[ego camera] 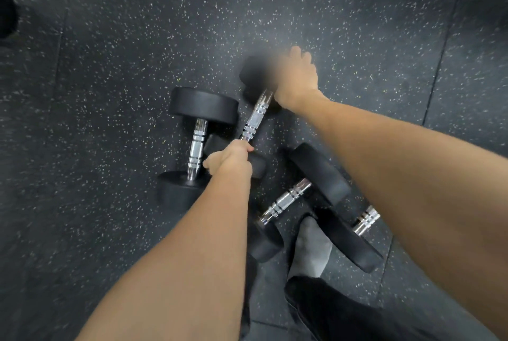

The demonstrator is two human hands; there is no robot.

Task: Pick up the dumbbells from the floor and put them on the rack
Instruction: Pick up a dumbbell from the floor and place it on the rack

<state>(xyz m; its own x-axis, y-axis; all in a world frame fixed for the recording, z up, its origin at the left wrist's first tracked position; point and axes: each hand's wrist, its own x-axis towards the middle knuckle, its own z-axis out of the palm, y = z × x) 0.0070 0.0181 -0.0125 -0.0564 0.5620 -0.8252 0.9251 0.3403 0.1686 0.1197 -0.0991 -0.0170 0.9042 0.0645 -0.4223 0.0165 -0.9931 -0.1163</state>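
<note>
1. Our left hand is closed around the near end of the chrome handle of the middle dumbbell.
2. Our right hand lies over that dumbbell's far black head; blur hides whether its fingers grip.
3. We see a second dumbbell just left, and two more, a nearer dumbbell and a rightmost dumbbell, all on the speckled floor.

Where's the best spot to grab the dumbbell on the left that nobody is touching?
Probably the shiny handle of the left dumbbell, from above. It is thin, free between the two fat black ends, and the dumbbell lies flat on the floor.
</note>
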